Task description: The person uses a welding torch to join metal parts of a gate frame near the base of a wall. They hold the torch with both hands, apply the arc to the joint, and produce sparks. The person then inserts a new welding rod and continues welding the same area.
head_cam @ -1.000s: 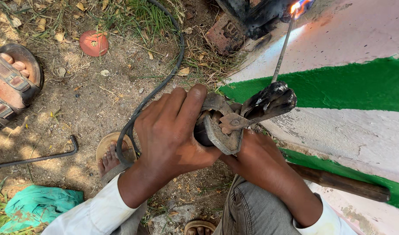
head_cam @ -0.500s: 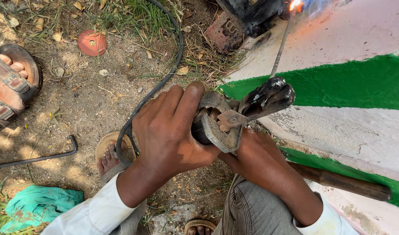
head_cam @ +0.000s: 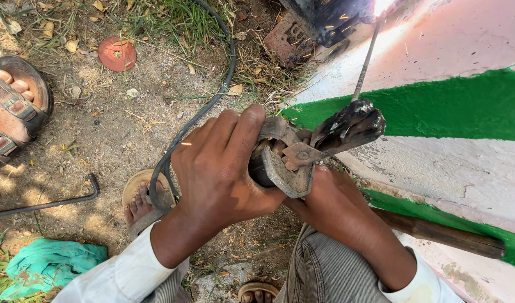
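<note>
Both hands clasp a worn metal electrode holder [head_cam: 302, 151] in the middle of the view. My left hand [head_cam: 218, 168] wraps over its handle from above, fingers closed. My right hand [head_cam: 330, 205] supports it from beneath, largely hidden under the clamp. A thin welding rod [head_cam: 365, 62] runs up from the black jaws to a bright arc [head_cam: 381, 5] at the top edge, where sparks fly off a dark metal part [head_cam: 319, 19]. A black cable [head_cam: 204, 112] trails from the holder across the dirt.
A white wall with green bands [head_cam: 454, 106] fills the right. A wooden handle [head_cam: 437, 233] lies by my right forearm. On the dirt are a bent steel rod [head_cam: 44, 205], teal cloth [head_cam: 44, 266], a red disc [head_cam: 117, 53], a brick [head_cam: 288, 39], and another person's sandalled foot [head_cam: 10, 106].
The arc at the rod's tip has grown brighter, with more glare on the wall and sparks. My hands and the holder have stayed nearly still.
</note>
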